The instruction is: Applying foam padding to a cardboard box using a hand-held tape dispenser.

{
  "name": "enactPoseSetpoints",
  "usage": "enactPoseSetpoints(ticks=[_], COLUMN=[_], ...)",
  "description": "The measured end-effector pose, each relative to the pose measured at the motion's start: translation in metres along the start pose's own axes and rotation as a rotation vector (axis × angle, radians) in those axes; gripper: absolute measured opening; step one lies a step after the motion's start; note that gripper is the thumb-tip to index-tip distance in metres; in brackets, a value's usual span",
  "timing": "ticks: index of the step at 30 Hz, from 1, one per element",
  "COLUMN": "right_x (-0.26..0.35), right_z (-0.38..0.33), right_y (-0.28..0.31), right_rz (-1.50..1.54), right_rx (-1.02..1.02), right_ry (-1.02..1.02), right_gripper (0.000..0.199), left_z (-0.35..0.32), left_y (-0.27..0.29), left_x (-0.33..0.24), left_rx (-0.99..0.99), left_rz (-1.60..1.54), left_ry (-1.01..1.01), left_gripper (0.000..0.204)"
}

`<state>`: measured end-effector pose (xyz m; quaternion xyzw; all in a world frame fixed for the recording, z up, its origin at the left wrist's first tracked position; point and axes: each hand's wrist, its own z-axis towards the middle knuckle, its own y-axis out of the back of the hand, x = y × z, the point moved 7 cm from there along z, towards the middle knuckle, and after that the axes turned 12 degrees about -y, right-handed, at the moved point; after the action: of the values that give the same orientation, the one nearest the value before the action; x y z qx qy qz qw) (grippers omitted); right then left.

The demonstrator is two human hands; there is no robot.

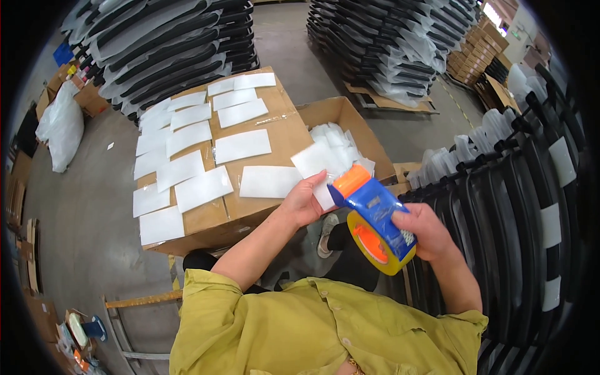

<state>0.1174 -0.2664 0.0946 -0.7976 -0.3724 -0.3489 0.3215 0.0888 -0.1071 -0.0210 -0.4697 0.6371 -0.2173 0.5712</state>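
My left hand (304, 201) is closed on a white foam sheet (312, 160), pinched near its lower edge. In my right hand (428, 230) is a blue tape dispenser (378, 203) with an orange front and a roll of yellow-edged tape (395, 267) on an orange core. The dispenser's front end is right beside the sheet, overlapping its lower part in view; whether they touch I cannot tell. Left of my hands, several white foam sheets (204, 189) lie in rows on a large cardboard box (284, 134).
An open carton (370, 134) with more white sheets stands beyond my hands. Wrapped black parts rise in tall stacks at the back left (156, 56) and back right (387, 47). Another black stack (500, 219) is close on my right. A metal frame (125, 328) is at lower left.
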Motion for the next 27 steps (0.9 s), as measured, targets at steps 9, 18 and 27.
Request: enactPoseSetpoints(ticks=[9, 18, 27], right_x=[-0.071, -0.076, -0.080], right_z=[-0.017, -0.017, -0.038], right_y=[0.005, -0.004, -0.013], right_rz=[-0.097, -0.263, -0.269], right_rx=[-0.122, -0.184, -0.192], right_ry=[0.022, 0.086, 0.152], right_gripper=[0.024, 0.028, 0.027], left_z=[-0.020, -0.038, -0.036], left_y=[-0.016, -0.015, -0.011], left_x=[-0.015, -0.022, -0.046], left_rx=[0.070, -0.083, -0.204], left_rz=[-0.022, 0.116, 0.103], left_ry=[-0.268, -0.291, -0.394], left_gripper=[0.035, 0.036, 0.035])
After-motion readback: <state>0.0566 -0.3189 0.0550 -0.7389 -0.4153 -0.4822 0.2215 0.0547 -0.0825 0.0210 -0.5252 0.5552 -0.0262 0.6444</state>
